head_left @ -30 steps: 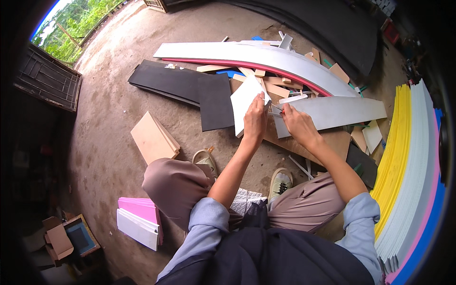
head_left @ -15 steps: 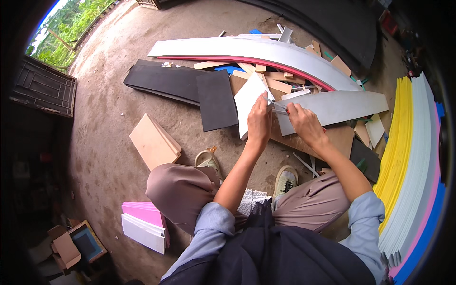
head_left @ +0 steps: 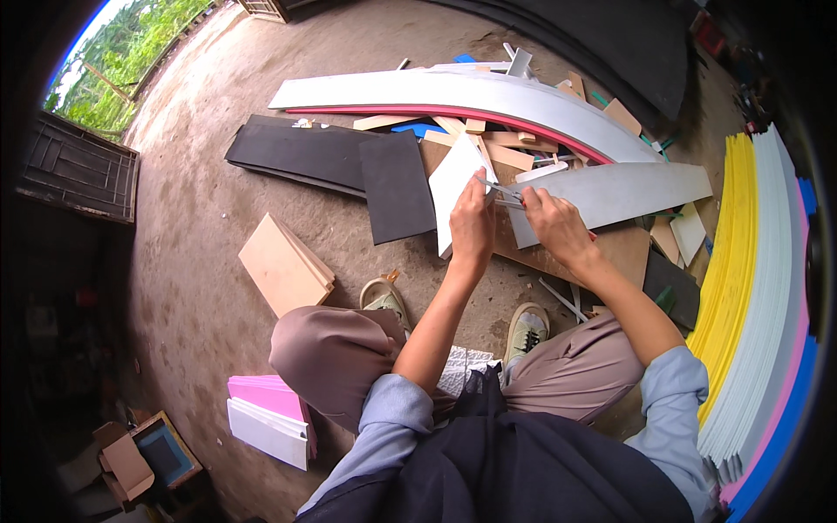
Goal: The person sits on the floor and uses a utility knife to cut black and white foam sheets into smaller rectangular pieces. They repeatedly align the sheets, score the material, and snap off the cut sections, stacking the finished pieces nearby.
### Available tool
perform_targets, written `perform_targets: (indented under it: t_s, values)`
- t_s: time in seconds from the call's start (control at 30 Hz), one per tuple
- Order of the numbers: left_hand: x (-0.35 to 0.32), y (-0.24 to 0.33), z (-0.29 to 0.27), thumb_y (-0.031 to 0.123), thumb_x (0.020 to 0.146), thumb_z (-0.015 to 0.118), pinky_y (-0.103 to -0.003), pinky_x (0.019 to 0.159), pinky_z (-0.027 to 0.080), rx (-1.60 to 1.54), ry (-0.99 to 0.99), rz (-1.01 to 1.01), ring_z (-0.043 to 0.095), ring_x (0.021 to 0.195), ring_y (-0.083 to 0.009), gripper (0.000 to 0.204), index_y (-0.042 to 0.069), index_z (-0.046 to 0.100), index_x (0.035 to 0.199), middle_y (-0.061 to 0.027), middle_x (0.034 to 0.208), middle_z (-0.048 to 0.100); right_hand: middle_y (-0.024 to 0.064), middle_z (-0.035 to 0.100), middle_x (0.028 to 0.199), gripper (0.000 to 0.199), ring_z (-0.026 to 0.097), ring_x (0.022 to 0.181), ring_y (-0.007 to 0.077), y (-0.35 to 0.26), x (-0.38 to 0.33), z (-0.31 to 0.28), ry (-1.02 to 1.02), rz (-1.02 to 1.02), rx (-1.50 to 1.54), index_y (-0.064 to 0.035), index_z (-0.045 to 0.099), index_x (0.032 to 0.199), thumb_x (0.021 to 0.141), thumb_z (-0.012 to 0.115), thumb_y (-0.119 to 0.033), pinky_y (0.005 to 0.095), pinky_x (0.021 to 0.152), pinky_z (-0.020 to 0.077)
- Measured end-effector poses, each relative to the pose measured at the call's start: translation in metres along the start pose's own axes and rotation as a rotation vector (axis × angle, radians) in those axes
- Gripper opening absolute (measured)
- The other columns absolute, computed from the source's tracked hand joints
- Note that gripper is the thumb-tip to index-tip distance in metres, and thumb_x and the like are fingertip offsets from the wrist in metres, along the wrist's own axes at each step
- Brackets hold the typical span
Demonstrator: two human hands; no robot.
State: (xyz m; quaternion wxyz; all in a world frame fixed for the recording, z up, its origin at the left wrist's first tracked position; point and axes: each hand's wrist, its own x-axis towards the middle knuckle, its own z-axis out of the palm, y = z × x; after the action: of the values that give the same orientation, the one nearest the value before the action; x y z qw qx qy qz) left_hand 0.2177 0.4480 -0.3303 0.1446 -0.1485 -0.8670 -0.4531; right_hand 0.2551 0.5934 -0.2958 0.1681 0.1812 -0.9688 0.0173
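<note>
My left hand (head_left: 472, 228) is closed on a white foam sheet (head_left: 455, 181) standing on edge, its fingers near the sheet's right side. In my right hand (head_left: 554, 221) is a pair of scissors (head_left: 506, 190), gripped at the handles. Their metal blades are parted and point left at the edge of the sheet, close to my left fingertips. My fingers hide most of the handles. Just left of the white sheet lies a black foam sheet (head_left: 397, 187). A brown board (head_left: 615, 253) lies under my right hand.
A long curved white strip (head_left: 392, 91) arches over offcuts beyond my hands. A grey curved sheet (head_left: 610, 196) lies to the right. Tan sheets (head_left: 283, 266) and pink sheets (head_left: 266, 397) are stacked at left. Yellow sheets (head_left: 724, 253) stand far right.
The scissor blades look wider apart at the sheet's edge. Both hands have shifted slightly left; the grips stay the same.
</note>
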Motion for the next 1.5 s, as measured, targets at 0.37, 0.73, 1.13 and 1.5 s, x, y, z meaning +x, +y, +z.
perform_targets:
  t_s: [0.37,0.73,1.13,1.5]
  values:
    - [-0.008,-0.006,0.007,0.001,0.077,0.056,-0.038,0.068,0.049,-0.012,0.077,0.084,0.060,0.083,-0.0346,0.037,0.001,0.051,0.114,-0.0207,0.094,0.060,0.0122,0.057,0.064,0.013,0.062,0.055,0.0269,-0.016,0.000,-0.009,-0.086,0.102,-0.014,-0.0020,0.044,0.091,0.079,0.049,-0.007,0.0337,0.045,0.0510]
    - [-0.018,-0.006,0.020,-0.003,0.073,0.055,-0.038,0.069,0.049,0.019,0.025,0.089,0.060,0.083,-0.0343,0.042,0.002,0.050,0.114,-0.0209,0.096,0.059,0.0132,0.056,0.065,0.013,0.062,0.055,0.0269,-0.019,0.002,-0.003,-0.138,0.136,-0.096,-0.0018,0.043,0.088,0.079,0.051,-0.006,0.0337,0.046,0.0509]
    - [-0.008,0.000,0.006,0.000,0.075,0.057,-0.039,0.071,0.049,-0.008,0.047,0.051,0.059,0.086,-0.0346,0.032,0.000,0.054,0.107,-0.0192,0.096,0.060,0.0144,0.058,0.065,0.008,0.063,0.057,0.0271,-0.024,0.006,-0.018,-0.171,0.174,-0.077,-0.0016,0.043,0.083,0.078,0.048,-0.003,0.0325,0.046,0.0513]
    - [-0.009,0.003,0.008,-0.002,0.073,0.059,-0.036,0.073,0.049,-0.022,0.048,0.072,0.059,0.088,-0.0312,0.034,0.002,0.056,0.106,-0.0168,0.100,0.060,0.0140,0.059,0.065,0.007,0.063,0.061,0.0262,-0.024,0.007,-0.022,-0.202,0.208,-0.097,-0.0032,0.043,0.081,0.078,0.049,-0.003,0.0326,0.048,0.0519]
